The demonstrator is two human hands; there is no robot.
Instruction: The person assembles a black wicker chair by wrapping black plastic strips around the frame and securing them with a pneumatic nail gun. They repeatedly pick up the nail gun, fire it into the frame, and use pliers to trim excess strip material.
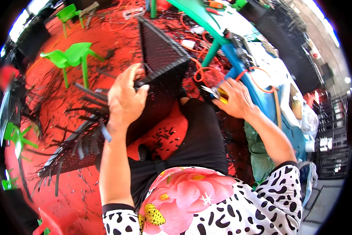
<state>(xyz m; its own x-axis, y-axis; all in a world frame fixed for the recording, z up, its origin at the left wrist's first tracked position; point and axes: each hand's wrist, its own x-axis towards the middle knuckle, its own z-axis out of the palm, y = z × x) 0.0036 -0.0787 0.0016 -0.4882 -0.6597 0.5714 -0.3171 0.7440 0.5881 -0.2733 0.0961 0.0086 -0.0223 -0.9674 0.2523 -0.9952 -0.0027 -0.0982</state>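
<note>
A black woven rattan furniture piece (162,94) stands on its edge in front of my lap, with a boxed end rising toward the far side. Long loose strips (87,141) fan out from its left part. My left hand (125,100) is closed on the black rim of the piece, thumb on the near side and fingers curled over the far side. To the right of the piece, my right hand (235,98) grips yellow-handled scissors (223,95). Their blades point left and stay apart from the weave. My palm covers part of the handles.
A blue table (287,135) with a white top stands close on my right, with an orange hose (258,84) over its edge. Green chairs (76,55) stand at the far left. A red stool (60,215) is near left. Black cut-offs litter the red floor (117,41).
</note>
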